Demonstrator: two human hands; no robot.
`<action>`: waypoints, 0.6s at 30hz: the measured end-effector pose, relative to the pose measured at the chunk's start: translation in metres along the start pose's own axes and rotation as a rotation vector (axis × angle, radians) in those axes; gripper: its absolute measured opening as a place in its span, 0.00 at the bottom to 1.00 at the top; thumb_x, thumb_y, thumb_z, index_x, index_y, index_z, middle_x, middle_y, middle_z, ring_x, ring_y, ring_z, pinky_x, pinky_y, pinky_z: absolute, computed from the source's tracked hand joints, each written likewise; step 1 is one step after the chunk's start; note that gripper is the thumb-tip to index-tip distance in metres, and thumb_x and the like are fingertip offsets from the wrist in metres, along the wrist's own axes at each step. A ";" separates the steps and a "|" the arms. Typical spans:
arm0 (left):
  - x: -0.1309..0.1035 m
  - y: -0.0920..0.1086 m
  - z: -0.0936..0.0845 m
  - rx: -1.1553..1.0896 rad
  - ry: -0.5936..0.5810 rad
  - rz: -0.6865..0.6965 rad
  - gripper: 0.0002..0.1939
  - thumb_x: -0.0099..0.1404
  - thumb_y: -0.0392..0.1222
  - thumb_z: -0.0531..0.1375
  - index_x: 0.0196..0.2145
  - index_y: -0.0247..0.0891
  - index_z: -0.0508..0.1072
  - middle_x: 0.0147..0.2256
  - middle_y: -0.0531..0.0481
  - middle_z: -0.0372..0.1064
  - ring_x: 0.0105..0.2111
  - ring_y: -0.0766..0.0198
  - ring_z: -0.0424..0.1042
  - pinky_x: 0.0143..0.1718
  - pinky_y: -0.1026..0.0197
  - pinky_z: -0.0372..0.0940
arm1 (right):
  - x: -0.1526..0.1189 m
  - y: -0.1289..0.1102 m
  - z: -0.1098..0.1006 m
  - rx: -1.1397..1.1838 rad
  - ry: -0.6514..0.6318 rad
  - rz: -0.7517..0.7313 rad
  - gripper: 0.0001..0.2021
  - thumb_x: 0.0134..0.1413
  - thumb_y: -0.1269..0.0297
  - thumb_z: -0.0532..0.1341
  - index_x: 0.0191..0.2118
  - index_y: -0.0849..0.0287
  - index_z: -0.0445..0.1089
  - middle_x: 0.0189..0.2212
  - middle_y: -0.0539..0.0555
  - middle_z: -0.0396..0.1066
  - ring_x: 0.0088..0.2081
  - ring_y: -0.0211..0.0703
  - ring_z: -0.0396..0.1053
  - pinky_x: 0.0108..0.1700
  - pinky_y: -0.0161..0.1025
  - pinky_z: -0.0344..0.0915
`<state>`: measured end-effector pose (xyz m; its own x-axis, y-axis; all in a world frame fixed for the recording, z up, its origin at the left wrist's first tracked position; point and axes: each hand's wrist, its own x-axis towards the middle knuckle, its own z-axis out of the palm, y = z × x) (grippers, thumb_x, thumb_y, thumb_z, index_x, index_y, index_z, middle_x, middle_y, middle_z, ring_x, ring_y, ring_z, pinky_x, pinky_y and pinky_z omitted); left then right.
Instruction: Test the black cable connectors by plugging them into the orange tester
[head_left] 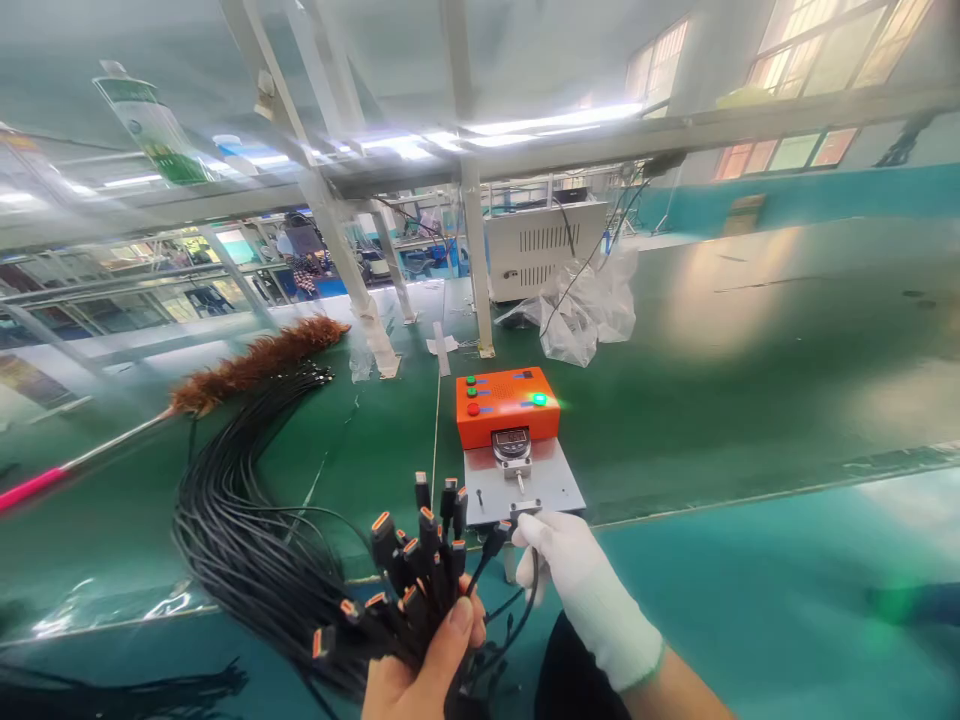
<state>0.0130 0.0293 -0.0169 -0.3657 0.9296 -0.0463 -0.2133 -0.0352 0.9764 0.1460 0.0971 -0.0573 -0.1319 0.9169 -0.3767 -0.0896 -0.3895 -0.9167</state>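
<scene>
My bare left hand [446,655] is closed around a bunch of black USB cables [386,545]. Their plug ends, several with orange inside, fan upward above my thumb. In a white glove, my right hand [581,585] pinches one black cable [534,580] close to its end; the fingers hide that end. These fingertips are at the front edge of a metal plate [555,485], beside a small clamp block [525,507]. Behind it sit a digital gauge [511,445] and an orange box [480,430] with buttons and a lit green light.
The cables' long lengths [232,500] trail over the green bench [712,400] to the left. A brown feather duster [262,365] lies behind them. Farther back are shelf posts [472,250], plastic bags [585,310] and a white metal cabinet [540,250].
</scene>
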 end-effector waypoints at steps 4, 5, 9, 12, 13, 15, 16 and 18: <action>-0.002 0.003 0.000 0.013 -0.033 -0.012 0.14 0.46 0.50 0.71 0.26 0.38 0.79 0.18 0.52 0.71 0.20 0.65 0.66 0.26 0.64 0.63 | -0.021 0.005 -0.012 -0.493 0.073 -0.023 0.15 0.52 0.55 0.49 0.30 0.59 0.67 0.19 0.58 0.73 0.19 0.46 0.69 0.25 0.44 0.66; -0.003 0.001 -0.001 0.015 -0.045 -0.019 0.14 0.47 0.51 0.71 0.26 0.38 0.79 0.17 0.53 0.70 0.20 0.66 0.66 0.26 0.65 0.62 | -0.029 0.004 -0.015 -0.651 0.201 -0.091 0.16 0.52 0.55 0.50 0.35 0.60 0.70 0.26 0.61 0.76 0.25 0.52 0.72 0.31 0.49 0.68; -0.006 -0.010 -0.001 0.004 -0.034 -0.083 0.17 0.44 0.53 0.72 0.27 0.37 0.79 0.18 0.54 0.70 0.21 0.66 0.66 0.27 0.66 0.63 | -0.064 -0.011 -0.013 -0.664 0.436 -0.501 0.23 0.51 0.52 0.56 0.53 0.54 0.68 0.52 0.59 0.69 0.51 0.60 0.67 0.52 0.55 0.61; -0.009 -0.015 0.000 0.047 -0.024 -0.093 0.19 0.43 0.54 0.72 0.29 0.37 0.81 0.21 0.52 0.72 0.23 0.64 0.66 0.29 0.64 0.64 | -0.074 -0.023 0.005 -0.253 0.117 -0.545 0.16 0.54 0.54 0.55 0.44 0.54 0.72 0.47 0.55 0.73 0.48 0.51 0.69 0.51 0.43 0.63; -0.009 -0.016 0.000 0.066 -0.014 -0.071 0.19 0.44 0.54 0.71 0.29 0.37 0.81 0.23 0.52 0.73 0.25 0.62 0.68 0.30 0.63 0.65 | -0.072 -0.024 0.011 -0.116 0.069 -0.493 0.14 0.56 0.56 0.54 0.38 0.56 0.73 0.42 0.55 0.75 0.43 0.48 0.71 0.48 0.40 0.64; -0.008 -0.015 0.000 0.074 0.034 -0.005 0.17 0.45 0.53 0.71 0.27 0.38 0.81 0.27 0.50 0.76 0.31 0.59 0.70 0.36 0.63 0.65 | -0.065 -0.022 0.018 0.092 0.112 -0.356 0.13 0.57 0.59 0.52 0.27 0.57 0.68 0.28 0.53 0.75 0.33 0.44 0.71 0.41 0.38 0.65; -0.007 -0.013 -0.001 0.057 0.058 0.020 0.15 0.47 0.52 0.71 0.27 0.38 0.81 0.27 0.50 0.76 0.32 0.59 0.71 0.37 0.63 0.65 | -0.059 -0.019 0.019 0.139 0.160 -0.299 0.13 0.57 0.60 0.51 0.24 0.57 0.65 0.22 0.52 0.73 0.29 0.43 0.70 0.37 0.37 0.64; -0.005 -0.010 -0.003 -0.011 0.054 0.029 0.12 0.50 0.50 0.69 0.27 0.39 0.79 0.24 0.52 0.74 0.27 0.63 0.71 0.33 0.64 0.65 | -0.048 -0.010 0.014 0.132 0.193 -0.220 0.13 0.56 0.62 0.51 0.22 0.57 0.62 0.14 0.49 0.67 0.23 0.41 0.67 0.33 0.37 0.63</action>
<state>0.0139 0.0237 -0.0272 -0.4204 0.9068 -0.0301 -0.2117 -0.0658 0.9751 0.1390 0.0561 -0.0283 0.0933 0.9751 -0.2010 -0.2241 -0.1761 -0.9585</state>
